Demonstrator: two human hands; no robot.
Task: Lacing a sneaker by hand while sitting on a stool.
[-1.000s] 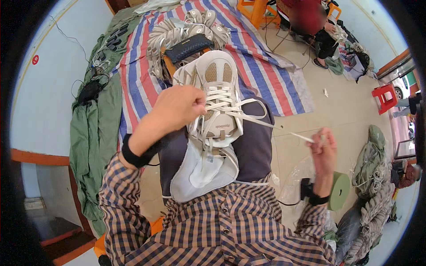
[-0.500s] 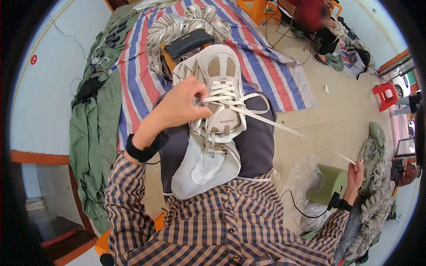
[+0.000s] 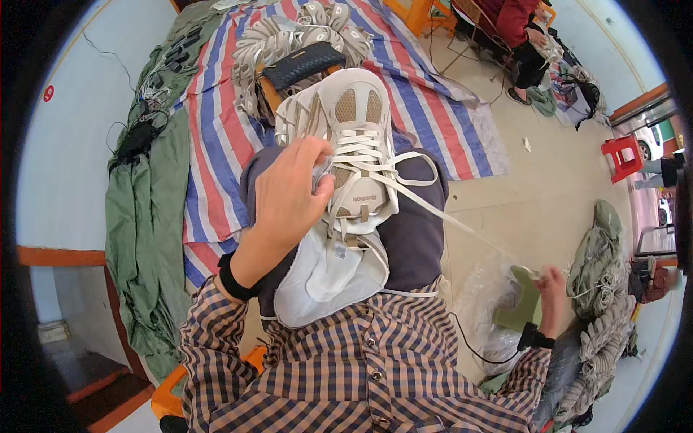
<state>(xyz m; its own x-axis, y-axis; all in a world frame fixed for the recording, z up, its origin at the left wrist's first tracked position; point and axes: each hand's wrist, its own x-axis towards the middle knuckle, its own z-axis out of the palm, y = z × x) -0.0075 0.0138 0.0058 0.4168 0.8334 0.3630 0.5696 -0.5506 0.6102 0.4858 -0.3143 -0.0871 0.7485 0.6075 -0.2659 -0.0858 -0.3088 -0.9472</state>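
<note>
A white and beige sneaker [image 3: 345, 107] lies on my lap, toe pointing away from me, its flat cream laces crossed over the tongue. At its left side is my left hand [image 3: 292, 189], fingers curled against the edge and thumb bent near the eyelets; the fingertips are partly hidden. From the eyelets a long shoelace [image 3: 440, 214] runs to the lower right, ending at my right hand [image 3: 553, 292], which is closed on it and smeared by motion. Below the tongue spreads a white lined shoe piece [image 3: 317, 303]. Another sneaker [image 3: 291, 117] shows just behind on the left.
Ahead, a black woven pouch [image 3: 303, 66] rests on a stool beside several piled sneakers [image 3: 263, 45] on a striped sheet [image 3: 224, 108]. Clear plastic and a green roll [image 3: 521, 303] lie at right. A red stool [image 3: 621, 159] and another person [image 3: 498, 22] are farther off.
My right hand has moved left and slightly down with the shoelace, which now hangs a bit looser. My left hand has shifted slightly left and turned, showing more of its back.
</note>
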